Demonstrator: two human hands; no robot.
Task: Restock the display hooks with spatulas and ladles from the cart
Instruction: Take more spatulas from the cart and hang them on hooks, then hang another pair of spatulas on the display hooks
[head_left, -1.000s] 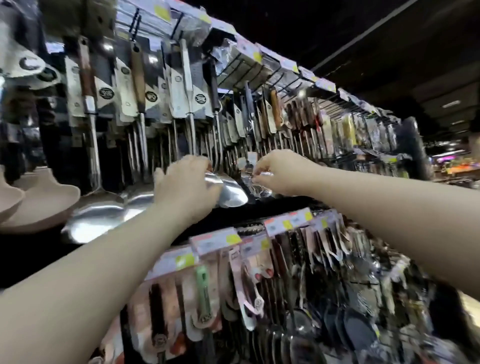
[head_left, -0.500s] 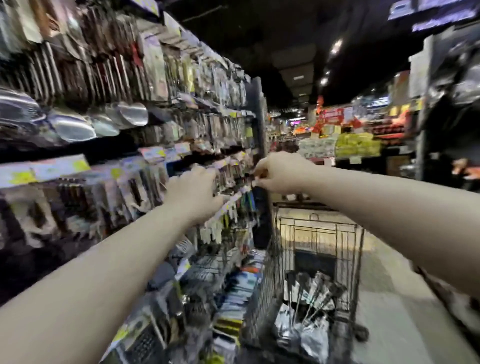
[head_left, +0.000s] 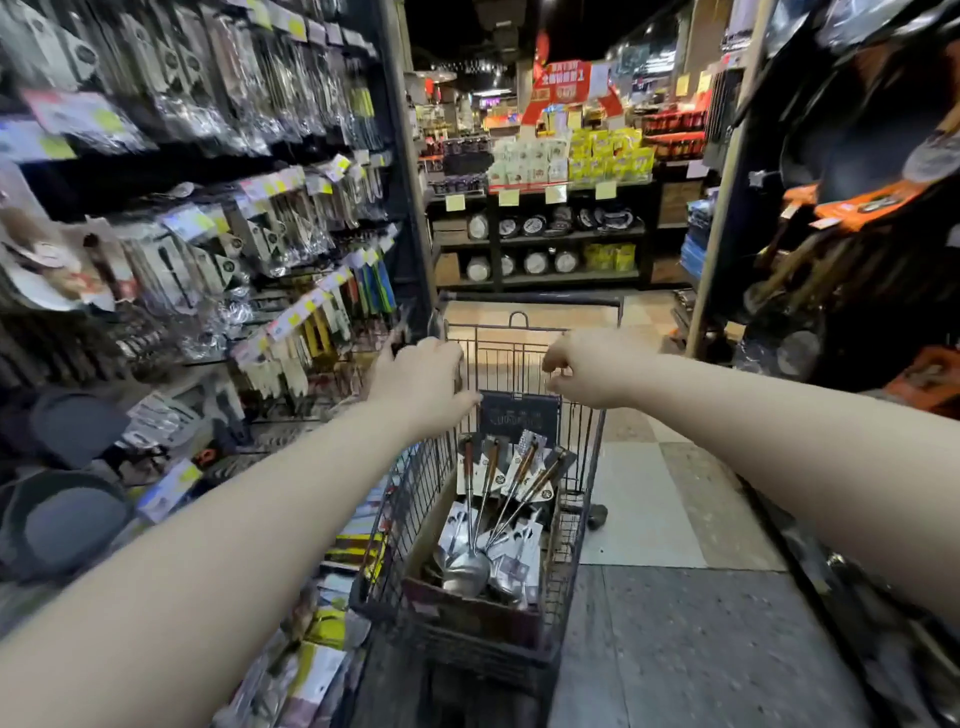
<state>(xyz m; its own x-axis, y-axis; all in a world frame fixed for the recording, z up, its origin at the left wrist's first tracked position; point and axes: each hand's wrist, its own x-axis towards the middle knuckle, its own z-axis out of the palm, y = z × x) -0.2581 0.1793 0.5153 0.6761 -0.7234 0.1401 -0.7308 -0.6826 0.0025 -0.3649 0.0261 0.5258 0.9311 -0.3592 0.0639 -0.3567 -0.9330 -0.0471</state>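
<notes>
Over the cart (head_left: 519, 358) at 12 o'clock, my left hand (head_left: 421, 384) hangs relaxed and empty; my right hand (head_left: 587, 371) is curled, contents unclear. Ladles (head_left: 467, 569) lie inside it; packed display hooks (head_left: 270, 218) at 9.

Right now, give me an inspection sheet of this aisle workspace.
Surface: tiled floor, cart standing on it.
Job's things: wood-handled utensils and a ladle in a box inside the cart; display hooks at left, packed.
Clutter: nothing seen.
Grippers: left hand over the cart's left side, fingers hidden; right hand curled, nothing seen in it.
Cables: nothing seen.
Surroundings: pans at right; stocked shelves ahead.
</notes>
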